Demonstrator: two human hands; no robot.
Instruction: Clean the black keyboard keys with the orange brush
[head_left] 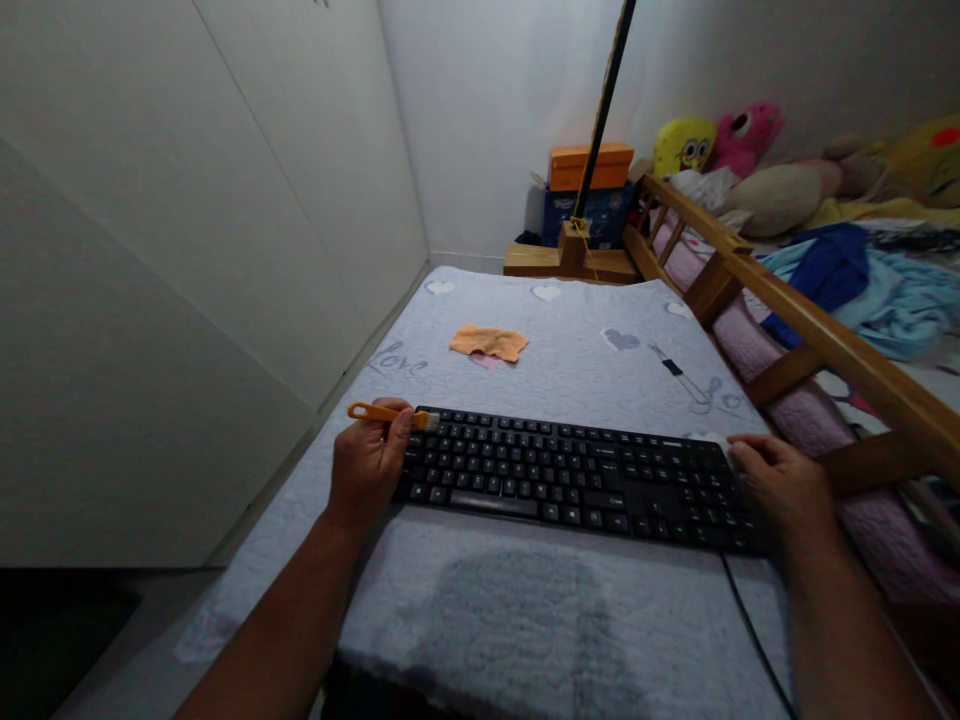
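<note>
My left hand (pixel 369 462) is closed around a small orange brush (pixel 382 413), its pale bristles over the upper left corner of a black keyboard (pixel 517 470). That hand also lies against the keyboard's left end. At the opposite end, my right hand (pixel 784 485) is closed on the keyboard's right edge, its fingers bent at the upper corner and partly hidden. The keyboard rests flat, keys up, on a light blue quilted cover (pixel 480 590). From its near right side runs a black cable (pixel 750 615).
Beyond the keyboard lie an orange cloth (pixel 489 343) and a thin metal wire-like tool with a black middle (pixel 672 367). A wooden bed rail (pixel 795 300) borders the right side, and white cabinet doors (pixel 210 280) the left. An orange box (pixel 592 165) stands at the back.
</note>
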